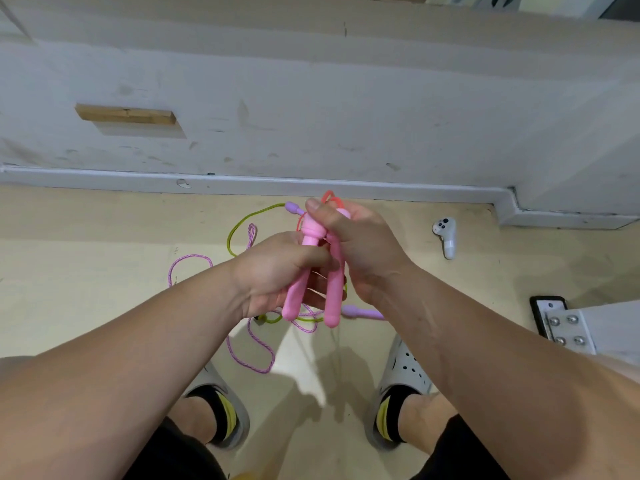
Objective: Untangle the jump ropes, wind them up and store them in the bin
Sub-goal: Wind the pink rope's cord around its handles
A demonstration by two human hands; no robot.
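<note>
Inside L grip (273, 271), R grip (360, 244): handles (294, 299)

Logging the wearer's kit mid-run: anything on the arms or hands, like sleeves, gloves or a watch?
Nothing visible. The left hand and right hand are ungloved, with no ring or watch showing; the left forearm and right forearm show no sleeve.

Below the grip on the pink handles (334, 299), loops of purple rope (258, 371) and green rope (229, 239) cover the floor (86, 271). Beyond it the wall (311, 98) closes the way. Right of it lies a controller (446, 237); left of it is open floor.
</note>
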